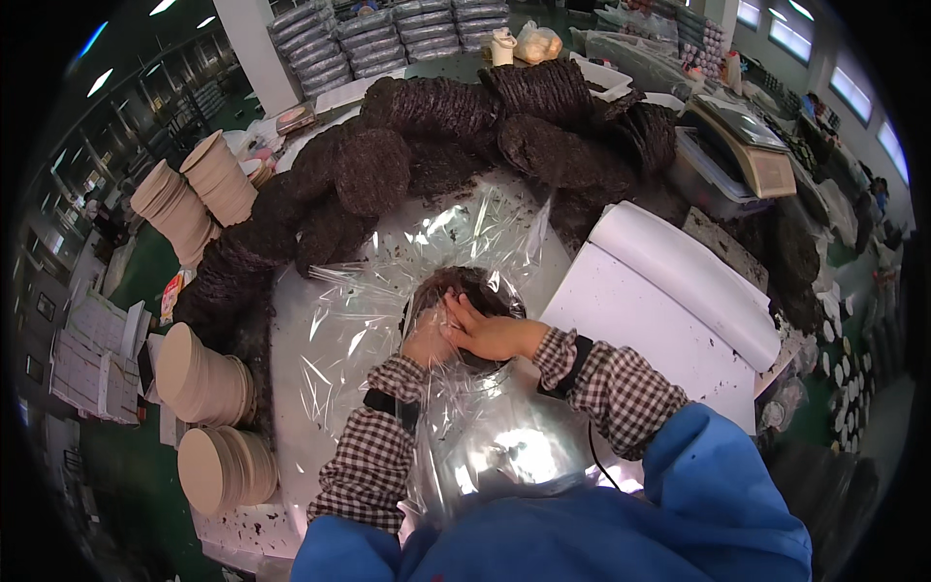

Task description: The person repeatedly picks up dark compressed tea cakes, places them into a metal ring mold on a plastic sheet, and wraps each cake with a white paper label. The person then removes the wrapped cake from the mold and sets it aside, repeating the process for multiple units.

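Note:
A dark brown round cake of what looks like dried seaweed (448,279) lies in front of me, with clear plastic film (364,315) spread around and partly over it. My right hand (493,335) lies across its top, fingers stretched out and reaching over my left hand. Pressed against the near left of the cake is my left hand (427,339); its fingers look extended, though the right hand and shiny film hide part of them. Neither hand grips anything that I can see. More clear film (504,427) runs from the cake toward my body.
Dark dried cakes (427,107) are heaped in an arc along the table's far and left sides. Stacks of beige discs (208,373) stand at left. White sheets (630,310) with a rolled edge lie at right, near a scale (752,155) on a plastic tub (713,179).

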`<state>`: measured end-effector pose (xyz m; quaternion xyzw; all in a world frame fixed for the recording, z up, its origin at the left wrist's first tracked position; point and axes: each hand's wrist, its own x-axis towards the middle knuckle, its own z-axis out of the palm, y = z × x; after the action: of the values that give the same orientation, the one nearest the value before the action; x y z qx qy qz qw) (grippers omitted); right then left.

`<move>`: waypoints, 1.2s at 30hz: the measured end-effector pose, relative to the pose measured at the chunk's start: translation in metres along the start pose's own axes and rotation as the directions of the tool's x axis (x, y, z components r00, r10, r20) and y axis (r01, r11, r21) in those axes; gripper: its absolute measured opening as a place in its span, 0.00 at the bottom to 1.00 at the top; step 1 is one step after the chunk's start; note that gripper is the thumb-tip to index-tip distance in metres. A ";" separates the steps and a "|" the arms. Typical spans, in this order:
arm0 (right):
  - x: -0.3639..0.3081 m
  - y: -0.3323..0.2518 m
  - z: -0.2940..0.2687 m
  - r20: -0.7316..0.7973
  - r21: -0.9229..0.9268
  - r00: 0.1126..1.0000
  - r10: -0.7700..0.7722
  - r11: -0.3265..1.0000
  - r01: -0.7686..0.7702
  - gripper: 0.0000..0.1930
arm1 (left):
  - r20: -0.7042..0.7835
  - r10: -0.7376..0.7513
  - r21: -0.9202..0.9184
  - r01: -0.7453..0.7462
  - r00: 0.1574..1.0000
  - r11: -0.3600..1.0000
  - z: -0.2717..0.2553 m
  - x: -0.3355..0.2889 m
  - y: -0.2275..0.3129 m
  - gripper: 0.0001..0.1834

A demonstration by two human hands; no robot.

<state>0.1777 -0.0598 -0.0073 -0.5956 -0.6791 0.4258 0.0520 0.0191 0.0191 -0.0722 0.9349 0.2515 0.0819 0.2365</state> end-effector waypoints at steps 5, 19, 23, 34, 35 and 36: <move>0.023 0.042 0.008 0.251 -0.282 0.968 -0.015 0.955 0.088 0.44 | -0.073 -0.480 -0.884 0.167 0.874 0.438 -0.093 -0.064 0.085 0.18; -0.013 0.036 0.046 -0.150 -0.325 0.989 0.008 0.944 -0.057 0.32 | -0.715 -0.074 -0.183 -0.083 0.695 0.980 -0.002 -0.065 0.104 0.56; -0.025 0.053 0.022 -0.151 -0.472 0.955 -0.253 0.868 0.155 0.13 | -0.565 0.010 -0.178 -0.134 0.825 0.975 0.010 -0.015 0.101 0.33; -0.088 0.023 -0.003 -0.364 -0.394 0.693 -0.623 0.777 0.492 0.38 | -0.466 -0.027 -0.180 -0.065 0.885 0.981 0.052 -0.007 0.079 0.17; -0.066 0.033 0.011 -0.277 -0.423 0.814 -0.511 0.826 0.374 0.38 | -0.162 0.002 -0.112 -0.021 0.987 0.993 0.038 -0.009 0.072 0.18; -0.056 0.029 0.012 -0.210 -0.362 0.909 -0.359 0.893 0.268 0.39 | 0.155 0.012 -0.032 -0.007 0.988 0.999 0.011 -0.008 0.064 0.19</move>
<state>0.2091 -0.1160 -0.0095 -0.5300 -0.8140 0.2082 0.1144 0.0432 -0.0379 -0.0513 0.9358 0.2267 0.0142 0.2697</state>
